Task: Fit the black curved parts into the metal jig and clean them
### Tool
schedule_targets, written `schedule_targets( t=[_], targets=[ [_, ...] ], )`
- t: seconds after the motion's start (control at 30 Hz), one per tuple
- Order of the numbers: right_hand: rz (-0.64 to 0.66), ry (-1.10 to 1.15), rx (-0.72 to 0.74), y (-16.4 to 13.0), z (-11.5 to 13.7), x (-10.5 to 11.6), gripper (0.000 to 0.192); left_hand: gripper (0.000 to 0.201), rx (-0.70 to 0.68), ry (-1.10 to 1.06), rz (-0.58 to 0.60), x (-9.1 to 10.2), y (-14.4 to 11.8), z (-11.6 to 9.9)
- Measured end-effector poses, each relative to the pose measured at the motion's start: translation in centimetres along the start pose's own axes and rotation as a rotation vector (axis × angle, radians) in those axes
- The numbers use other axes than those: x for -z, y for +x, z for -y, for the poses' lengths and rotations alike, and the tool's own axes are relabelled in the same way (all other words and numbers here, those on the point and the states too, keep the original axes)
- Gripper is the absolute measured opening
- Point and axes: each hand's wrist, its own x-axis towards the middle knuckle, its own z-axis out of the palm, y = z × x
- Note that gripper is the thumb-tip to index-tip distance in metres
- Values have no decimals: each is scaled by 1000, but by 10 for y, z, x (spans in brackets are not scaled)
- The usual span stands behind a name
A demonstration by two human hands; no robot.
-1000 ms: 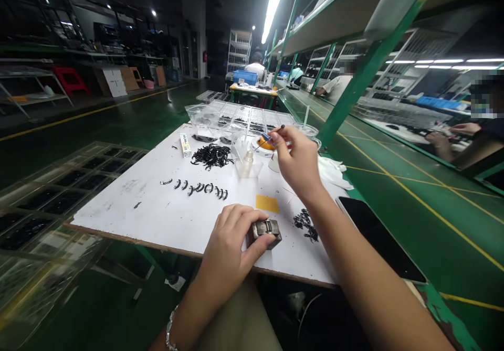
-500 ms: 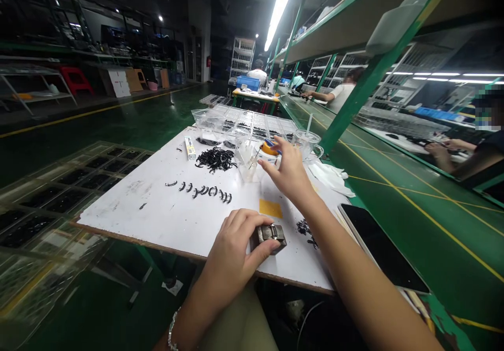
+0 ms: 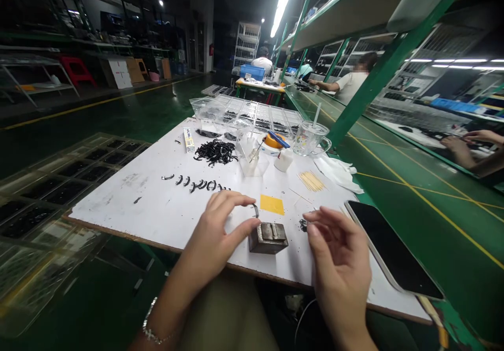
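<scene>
Between its thumb and forefinger my left hand pinches a small curved black piece. Just below it, near the table's front edge, sits a grooved metal block. My right hand hovers right of the block, beside a scatter of tiny black bits. Its thumb and forefinger come close together with the other fingers curled; whatever may be between them is too small to make out. A row of curved black pieces lies left of centre, and a yellow paper square lies behind the block.
On the white table are a heap of black pieces, a clear holder, a small white pot, toothpicks, a glass mug and a tablet. A green post rises at right.
My right hand has come back from the pot area to the tiny black bits. My left hand has let go of the block and lifted the curved piece off it.
</scene>
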Motion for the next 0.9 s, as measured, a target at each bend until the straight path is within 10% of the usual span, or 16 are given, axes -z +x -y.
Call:
schedule_targets(
  t=[0.23,0.63,0.9],
  targets=[
    [-84,114,-130,-8,-11,6,32,18,82,539,83,22,28,18],
    [-56,-16,-45,-14,-13,7,18,39,63,741,164,38,50,16],
    [75,-52,-89,-4,-16,12,10,35,-5,882,208,49,142,32]
  ],
)
